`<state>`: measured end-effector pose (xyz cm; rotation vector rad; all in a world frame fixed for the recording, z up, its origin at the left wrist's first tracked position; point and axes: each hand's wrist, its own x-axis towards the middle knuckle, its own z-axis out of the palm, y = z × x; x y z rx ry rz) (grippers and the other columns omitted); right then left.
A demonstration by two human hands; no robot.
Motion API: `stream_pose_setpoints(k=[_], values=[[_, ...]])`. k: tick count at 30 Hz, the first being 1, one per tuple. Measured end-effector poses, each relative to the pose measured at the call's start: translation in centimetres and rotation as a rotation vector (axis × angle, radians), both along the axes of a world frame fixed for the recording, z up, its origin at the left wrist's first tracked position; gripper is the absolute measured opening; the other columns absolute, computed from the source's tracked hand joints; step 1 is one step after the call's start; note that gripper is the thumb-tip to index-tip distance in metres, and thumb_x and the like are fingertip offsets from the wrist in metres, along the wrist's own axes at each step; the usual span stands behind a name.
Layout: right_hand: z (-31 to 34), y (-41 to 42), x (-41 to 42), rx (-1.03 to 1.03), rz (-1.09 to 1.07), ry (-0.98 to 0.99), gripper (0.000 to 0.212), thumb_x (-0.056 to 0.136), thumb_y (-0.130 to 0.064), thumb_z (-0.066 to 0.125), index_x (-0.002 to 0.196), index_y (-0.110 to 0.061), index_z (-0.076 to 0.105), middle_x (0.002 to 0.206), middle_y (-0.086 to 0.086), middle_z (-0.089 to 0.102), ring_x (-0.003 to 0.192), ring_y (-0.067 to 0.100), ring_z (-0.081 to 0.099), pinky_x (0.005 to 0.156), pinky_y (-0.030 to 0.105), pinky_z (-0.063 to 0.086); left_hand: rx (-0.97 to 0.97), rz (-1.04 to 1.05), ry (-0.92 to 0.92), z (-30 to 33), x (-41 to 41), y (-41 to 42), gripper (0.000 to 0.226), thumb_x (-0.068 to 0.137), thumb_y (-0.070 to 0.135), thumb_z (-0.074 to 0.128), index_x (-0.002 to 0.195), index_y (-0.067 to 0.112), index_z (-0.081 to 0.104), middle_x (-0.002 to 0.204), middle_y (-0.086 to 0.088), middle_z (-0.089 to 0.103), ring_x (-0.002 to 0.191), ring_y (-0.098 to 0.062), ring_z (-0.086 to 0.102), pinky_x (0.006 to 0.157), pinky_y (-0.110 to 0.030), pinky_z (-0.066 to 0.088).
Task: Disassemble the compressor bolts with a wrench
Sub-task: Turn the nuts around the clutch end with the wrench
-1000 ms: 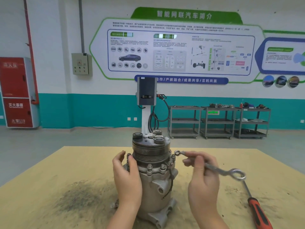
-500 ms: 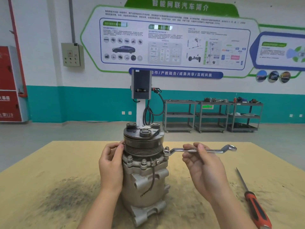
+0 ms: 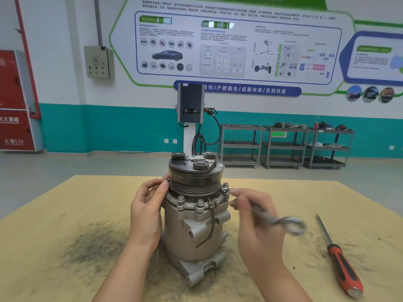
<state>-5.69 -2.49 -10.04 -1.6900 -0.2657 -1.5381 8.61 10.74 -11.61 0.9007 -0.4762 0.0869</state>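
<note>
Compressor is steadied at 9 o'clock by left hand; ring spanner, gripped by right hand, is seated on 3 o'clock flange bolt for leverage.

**Wrench on the flange bolt**

We steady the upright compressor with our left hand against its side. Our right hand grips the blurred wrench, its far end at a bolt just beyond our fingers. A screwdriver lies right of that hand.
</note>
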Motion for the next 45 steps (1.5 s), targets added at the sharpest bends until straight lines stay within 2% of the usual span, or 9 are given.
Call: stream_pose_setpoints(k=[6,13,21,25,28,32,37,42,45], values=[[0.0,0.7,-0.3,-0.212,-0.050,0.010,0.009,0.092,-0.027,0.063,0.097,-0.021,0.068,0.098,-0.008,0.070,0.097,0.003,0.065,0.087,0.019,0.051,-0.008,0.017,-0.019,-0.1,-0.1,-0.2,0.010,0.080,0.031,0.069,0.070,0.031,0.069,0.107,-0.005,0.075,0.104,-0.019,0.069,0.083,-0.027,0.054],[2.2,-1.5,-0.9,0.616,0.298,0.023,0.014,0.104,-0.014,0.037,0.107,-0.022,0.048,0.088,0.011,0.073,0.063,0.018,0.066,0.065,0.023,0.055,0.004,0.017,-0.008,-0.1,-0.3,-0.4,0.018,0.085,0.035,0.061,0.077,0.030,0.076,0.107,-0.001,0.075,0.105,-0.015,0.067,0.089,-0.032,0.050],[3.1,-4.7,0.3,0.815,0.558,0.200,0.017,0.104,-0.010,0.036,0.094,-0.008,0.049,0.073,0.009,0.072,0.054,0.015,0.064,0.055,0.023,0.054,0.016,0.002,0.003,0.0,-0.1,-0.4,0.006,0.077,0.031,0.069,0.075,0.029,0.075,0.105,-0.004,0.075,0.106,-0.020,0.067,0.093,-0.036,0.048],[2.3,-3.9,0.5,0.618,0.326,0.158,0.015,0.105,-0.017,0.036,0.100,-0.008,0.047,0.079,0.009,0.073,0.060,0.019,0.066,0.059,0.024,0.054,0.010,0.011,-0.008,0.0,-0.4,-0.4,0.012,0.080,0.032,0.065,0.072,0.029,0.075,0.103,-0.001,0.075,0.104,-0.019,0.067,0.090,-0.033,0.049],[0.8,-1.8,0.2,0.225,0.045,-0.017,0.013,0.102,-0.031,0.045,0.096,-0.037,0.055,0.090,0.001,0.070,0.073,0.015,0.068,0.069,0.020,0.054,0.015,0.011,-0.008,0.0,-0.3,-0.5,0.015,0.081,0.032,0.063,0.072,0.029,0.075,0.104,-0.001,0.075,0.103,-0.016,0.067,0.092,-0.034,0.048],[-0.1,0.1,0.3,-0.194,-0.052,-0.014,0.014,0.093,-0.036,0.062,0.099,-0.023,0.062,0.098,-0.014,0.065,0.092,0.002,0.064,0.082,0.015,0.050,0.019,0.025,-0.024,-0.1,-0.2,-0.6,0.017,0.083,0.031,0.062,0.071,0.030,0.073,0.102,0.001,0.075,0.101,-0.016,0.067,0.091,-0.036,0.048],[-0.4,0.7,0.4,-0.322,-0.067,0.029,0.017,0.084,-0.022,0.072,0.099,-0.021,0.062,0.102,-0.009,0.067,0.100,0.006,0.064,0.088,0.024,0.052,0.031,0.037,-0.042,-0.2,0.1,-0.6,0.017,0.085,0.032,0.061,0.073,0.030,0.074,0.101,0.002,0.075,0.098,-0.016,0.067,0.088,-0.036,0.047],[1.3,-0.3,-0.6,0.142,0.058,-0.021,0.011,0.099,-0.030,0.050,0.099,-0.037,0.058,0.094,-0.006,0.071,0.078,0.011,0.069,0.073,0.020,0.054,0.072,0.062,-0.014,-0.3,0.0,-0.8,0.020,0.092,0.030,0.057,0.081,0.028,0.073,0.104,0.000,0.075,0.102,-0.017,0.067,0.086,-0.030,0.050],[2.0,-1.3,-0.8,0.439,0.177,0.006,0.008,0.098,-0.025,0.044,0.103,-0.023,0.050,0.089,0.008,0.073,0.068,0.020,0.068,0.067,0.024,0.055,0.113,0.119,-0.004,-0.2,-0.4,-0.9,0.011,0.099,0.027,0.053,0.100,0.022,0.062,0.100,0.010,0.075,0.094,-0.008,0.069,0.070,-0.015,0.053]])
